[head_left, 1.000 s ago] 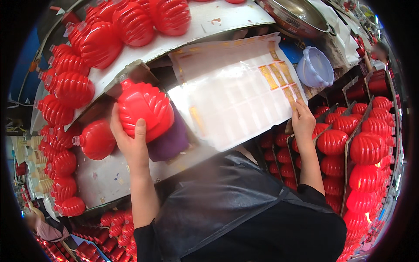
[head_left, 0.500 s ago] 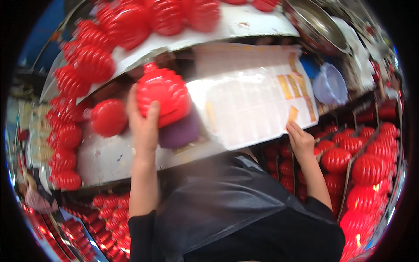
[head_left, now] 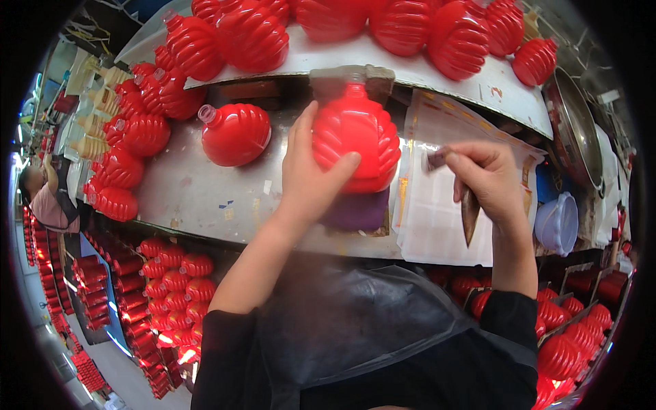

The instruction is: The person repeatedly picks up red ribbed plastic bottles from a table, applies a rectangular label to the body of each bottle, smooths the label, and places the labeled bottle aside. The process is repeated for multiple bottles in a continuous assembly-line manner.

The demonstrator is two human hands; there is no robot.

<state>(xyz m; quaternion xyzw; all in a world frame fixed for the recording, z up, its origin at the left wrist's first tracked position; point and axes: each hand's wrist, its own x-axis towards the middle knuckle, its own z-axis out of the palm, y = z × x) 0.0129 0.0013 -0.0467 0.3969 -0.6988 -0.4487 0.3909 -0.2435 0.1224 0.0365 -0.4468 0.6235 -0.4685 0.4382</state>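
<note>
A red ribbed bottle [head_left: 357, 140] lies on the worktable with its neck toward the far side, over a notched block [head_left: 322, 83], its near end on a purple pad [head_left: 355, 214]. The left hand [head_left: 307, 164] grips it from the left, half open around its body, fingers along the side and thumb across the near part. To the right, the right hand [head_left: 485, 179] is curled closed around a wooden-handled brush [head_left: 469, 219], its blurred head pointing toward the bottle, above white sheets [head_left: 437, 236] bearing yellow strips. A smooth-looking red bottle [head_left: 236, 137] lies to the left on the grey worktable [head_left: 181, 198]. Beyond runs a white shelf [head_left: 410, 66] crowded with red bottles [head_left: 403, 26]; a pale blue basin [head_left: 557, 224] and a metal pan [head_left: 581, 130] stand at the right, and a co-worker [head_left: 53, 198] shows at the far left.
</note>
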